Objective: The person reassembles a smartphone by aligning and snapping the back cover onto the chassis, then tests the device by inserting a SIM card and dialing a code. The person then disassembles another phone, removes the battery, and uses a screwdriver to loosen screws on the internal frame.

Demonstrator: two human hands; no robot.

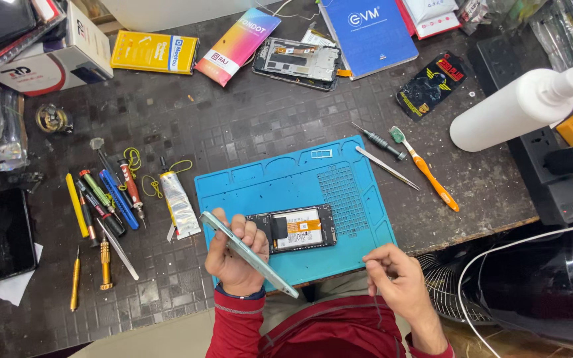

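We see our left hand [233, 255] near the front edge of the worktop [247, 119]. It's closed around a thin phone cover [248, 254], pale green w/ a silvery edge. The cover is tilted on its side, one end up by the fingers, the other end down toward our red sleeve [237, 325].

Our right hand [396, 278] is off to the right, apart from the cover. Its fingers are curled & pinched together. We can't tell if it holds anything, it's too small to see.

Between the 2 hands, a bit further from us, lies an opened phone [298, 229] flat on the blue mat [286, 179]. It's just beside the left hand's fingers, almost touching. We see its black frame, a white part & an orange strip inside.

Left of the mat: a glue tube [179, 202] & a bunch of screwdrivers [104, 199]. Right of the mat: an orange toothbrush [426, 169], tweezers [387, 167] & a big white bottle [518, 109]. At the back lies another opened phone [298, 63]. A dark phone [6, 233] lies far left.
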